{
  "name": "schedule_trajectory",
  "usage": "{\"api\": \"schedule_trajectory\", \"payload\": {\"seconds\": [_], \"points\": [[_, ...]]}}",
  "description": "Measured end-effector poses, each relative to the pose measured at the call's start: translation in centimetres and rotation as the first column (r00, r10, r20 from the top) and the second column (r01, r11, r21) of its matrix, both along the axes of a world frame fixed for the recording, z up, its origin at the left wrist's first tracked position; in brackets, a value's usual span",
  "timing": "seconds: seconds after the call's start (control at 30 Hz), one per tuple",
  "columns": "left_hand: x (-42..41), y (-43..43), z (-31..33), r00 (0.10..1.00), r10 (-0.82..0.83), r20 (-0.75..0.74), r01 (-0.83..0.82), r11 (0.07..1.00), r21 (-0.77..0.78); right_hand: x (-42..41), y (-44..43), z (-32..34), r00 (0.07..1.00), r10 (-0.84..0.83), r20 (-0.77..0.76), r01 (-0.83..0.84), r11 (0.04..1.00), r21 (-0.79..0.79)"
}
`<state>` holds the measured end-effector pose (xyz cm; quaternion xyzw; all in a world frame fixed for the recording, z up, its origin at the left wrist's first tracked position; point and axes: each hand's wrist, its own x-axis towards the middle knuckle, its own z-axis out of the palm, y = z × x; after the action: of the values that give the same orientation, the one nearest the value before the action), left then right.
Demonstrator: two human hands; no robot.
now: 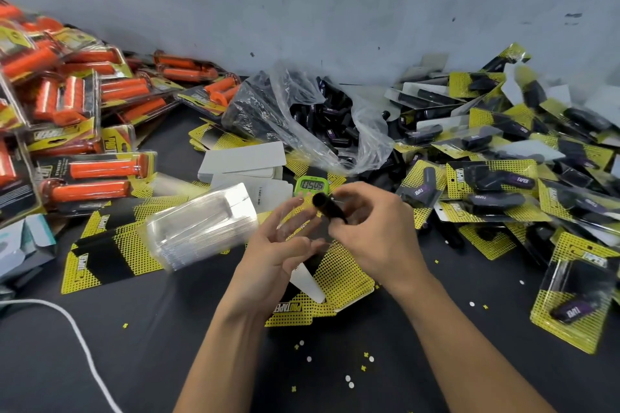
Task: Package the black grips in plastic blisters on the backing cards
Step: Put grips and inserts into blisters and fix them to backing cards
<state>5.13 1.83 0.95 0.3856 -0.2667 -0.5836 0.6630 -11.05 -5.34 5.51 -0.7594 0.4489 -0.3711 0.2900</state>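
Note:
My right hand (372, 231) grips a black grip (327, 206) above the middle of the table. Just left of it, my left hand (285, 245) is palm up with fingers spread, holding a clear plastic blister (303, 231) that is hard to make out. Under both hands lie yellow-and-black backing cards (339, 282). A stack of clear blisters (201, 228) lies on its side to the left. A clear plastic bag (315, 117) of loose black grips sits behind, against the wall.
Packaged orange grips (77, 111) are heaped at the left. Packaged black grips (503, 157) pile up at the right. A green timer (312, 185) and white cards (245, 157) sit behind my hands. A white cable (80, 342) crosses the near left.

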Motion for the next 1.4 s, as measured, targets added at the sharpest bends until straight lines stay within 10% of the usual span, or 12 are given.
{"api": "schedule_trajectory", "payload": {"seconds": [0.3,0.63,0.77,0.9,1.23,1.4], "points": [[-0.4,-0.6,0.0,0.996,-0.076,-0.048,0.078,0.996,0.041,-0.8,-1.4,0.4,0.937,0.083,0.341,-0.144,0.977,0.157],[-1.4,-1.3,0.2,0.996,0.081,0.045,-0.086,0.989,0.116,-0.9,-1.1,0.2,0.972,0.203,-0.116,-0.206,0.979,-0.010],[-1.6,-1.3,0.2,0.975,0.198,0.098,-0.212,0.962,0.174,-1.1,-1.2,0.3,0.979,0.204,0.018,-0.204,0.962,0.183],[-1.5,-1.4,0.7,0.991,0.129,0.018,-0.130,0.972,0.194,-1.3,-1.1,0.3,0.984,0.124,0.126,-0.130,0.991,0.040],[-0.7,-1.3,-0.3,0.983,0.056,-0.175,-0.037,0.993,0.108,-0.2,0.4,-0.8,0.955,0.287,-0.073,-0.294,0.950,-0.104],[0.4,-1.3,-0.4,0.985,0.125,-0.116,-0.105,0.980,0.168,-1.8,0.6,-0.7,0.997,-0.065,0.042,0.070,0.988,-0.141]]}}
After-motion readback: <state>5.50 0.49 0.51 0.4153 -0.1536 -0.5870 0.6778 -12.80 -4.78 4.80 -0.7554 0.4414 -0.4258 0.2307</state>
